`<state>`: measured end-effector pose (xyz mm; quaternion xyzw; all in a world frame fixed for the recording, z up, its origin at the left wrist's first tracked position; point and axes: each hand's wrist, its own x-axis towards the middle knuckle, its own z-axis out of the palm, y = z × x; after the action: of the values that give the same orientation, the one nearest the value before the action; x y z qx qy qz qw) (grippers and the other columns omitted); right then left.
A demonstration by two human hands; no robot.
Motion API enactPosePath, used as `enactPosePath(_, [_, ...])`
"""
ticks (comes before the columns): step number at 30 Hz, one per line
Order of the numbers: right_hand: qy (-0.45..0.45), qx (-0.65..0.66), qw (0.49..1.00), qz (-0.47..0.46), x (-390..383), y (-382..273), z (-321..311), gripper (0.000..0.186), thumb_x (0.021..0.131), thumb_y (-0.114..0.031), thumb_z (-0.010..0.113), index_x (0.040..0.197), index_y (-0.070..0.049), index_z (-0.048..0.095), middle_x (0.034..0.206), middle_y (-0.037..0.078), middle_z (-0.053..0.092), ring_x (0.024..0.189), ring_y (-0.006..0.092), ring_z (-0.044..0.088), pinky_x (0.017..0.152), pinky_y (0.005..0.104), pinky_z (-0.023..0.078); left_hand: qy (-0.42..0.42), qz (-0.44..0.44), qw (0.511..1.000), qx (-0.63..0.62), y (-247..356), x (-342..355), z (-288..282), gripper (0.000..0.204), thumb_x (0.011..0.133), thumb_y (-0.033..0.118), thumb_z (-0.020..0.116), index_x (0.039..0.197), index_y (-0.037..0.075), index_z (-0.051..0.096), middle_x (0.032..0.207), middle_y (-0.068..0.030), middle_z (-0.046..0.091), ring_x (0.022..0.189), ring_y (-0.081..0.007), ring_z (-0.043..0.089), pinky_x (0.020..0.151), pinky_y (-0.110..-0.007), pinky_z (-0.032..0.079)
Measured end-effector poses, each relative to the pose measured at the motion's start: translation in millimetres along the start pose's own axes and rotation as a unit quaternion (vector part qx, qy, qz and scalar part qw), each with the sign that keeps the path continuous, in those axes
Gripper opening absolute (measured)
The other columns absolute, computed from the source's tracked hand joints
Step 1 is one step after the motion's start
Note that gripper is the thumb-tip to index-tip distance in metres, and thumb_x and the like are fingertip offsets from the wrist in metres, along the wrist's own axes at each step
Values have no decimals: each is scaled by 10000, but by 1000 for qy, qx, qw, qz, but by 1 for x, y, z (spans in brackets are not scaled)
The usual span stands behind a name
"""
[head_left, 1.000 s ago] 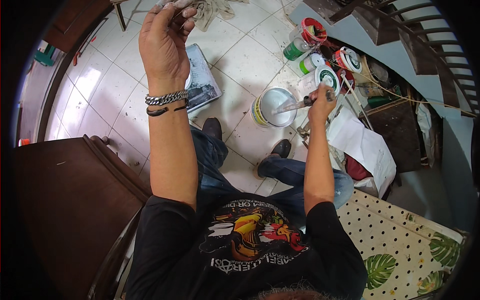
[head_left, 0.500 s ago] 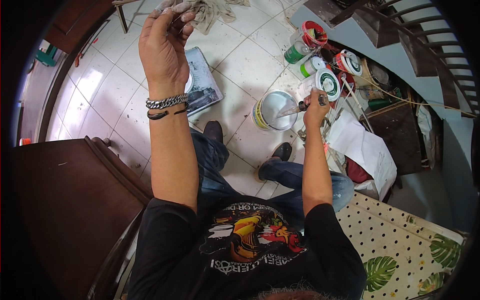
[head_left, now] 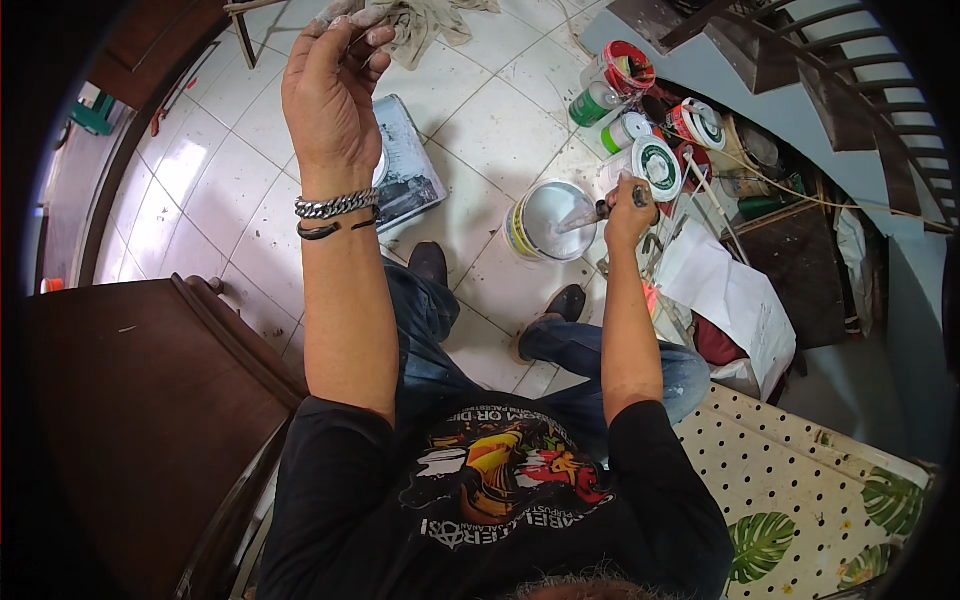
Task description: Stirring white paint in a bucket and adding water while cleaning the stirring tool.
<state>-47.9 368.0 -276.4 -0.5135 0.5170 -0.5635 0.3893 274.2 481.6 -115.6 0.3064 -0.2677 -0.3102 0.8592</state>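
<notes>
Right hand (head_left: 630, 215) wrapped round a dark-handled tool (head_left: 582, 217), angled into a white bucket (head_left: 516, 228).
In the head view, the right arm reaches forward, its fist closed on the handle just beside the bucket's right rim; the pale blade slants down and leftward inside the opening, and whether it touches the pale contents I cannot tell. The left hand (head_left: 335, 105) is raised ahead, forearm extended, inner wrist showing below a chain bracelet (head_left: 336, 205), whitened fingers curled; whether they hold anything I cannot tell.
</notes>
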Motion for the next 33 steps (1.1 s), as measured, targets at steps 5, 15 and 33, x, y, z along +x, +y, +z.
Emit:
enactPosePath(5, [-19,129,991,-27,12,-42,10,190,851,-135,622,738,-27,515,530,14,463,442,86,422,446,236,378,4,-5,1000,-3,3,-1,-3,318,888,159,513,1147,-26,496,1015,-123,604,889,-174,577,736,-257,458])
enactPosePath(15, [39,66,997,-14,16,8,-10,169,864,-149,599,773,-27,527,558,18,485,474,86,442,463,231,366,-22,-15,998,56,-14,-7,18,311,890,164,500,1143,-15,499,983,-113,622,850,-151,583,694,-245,453])
enactPosePath(33, [-175,-54,983,22,-17,-14,-45,417,865,-396,562,1061,-28,565,957,78,584,883,151,522,814,280,401,-296,-287,831,374,-276,-164,44,295,746,189,548,907,-56,574,787,-220,592,707,-303,571,638,-380,442])
